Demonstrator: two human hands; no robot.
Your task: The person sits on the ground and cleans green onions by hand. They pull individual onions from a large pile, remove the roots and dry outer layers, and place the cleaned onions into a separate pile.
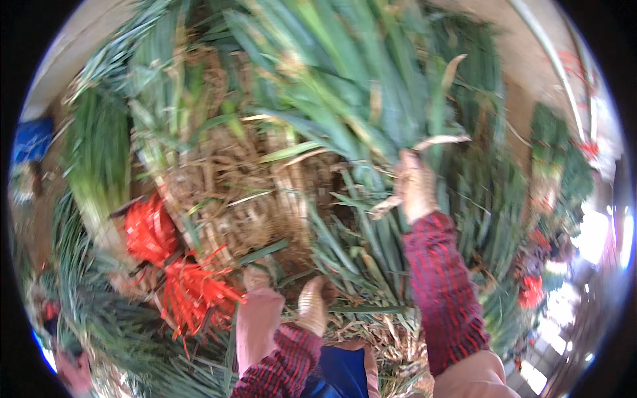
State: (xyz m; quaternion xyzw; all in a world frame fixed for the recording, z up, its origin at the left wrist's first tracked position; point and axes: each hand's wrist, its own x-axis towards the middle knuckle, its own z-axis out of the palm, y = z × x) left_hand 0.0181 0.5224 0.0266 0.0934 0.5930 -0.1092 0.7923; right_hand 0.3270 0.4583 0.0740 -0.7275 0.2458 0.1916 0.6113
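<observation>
My right hand grips a large leafy bunch of green onions near the lower part of its leaves. Motion blurs these leaves, which fan up and away from me. Low in the middle, my left hand has curled fingers close to my body; whether anything is in them cannot be made out. Beyond it lies a heap of green onions with pale stems and dry brown roots. More green onion leaves lie beneath my right hand. Left of my left hand is a tied hank of red plastic strips.
A neat green onion bundle stands at the left, near a blue object. Loose leaves cover the lower left. Tied bundles stand at the far right beside a pale pole. Dry scraps lie close to my body.
</observation>
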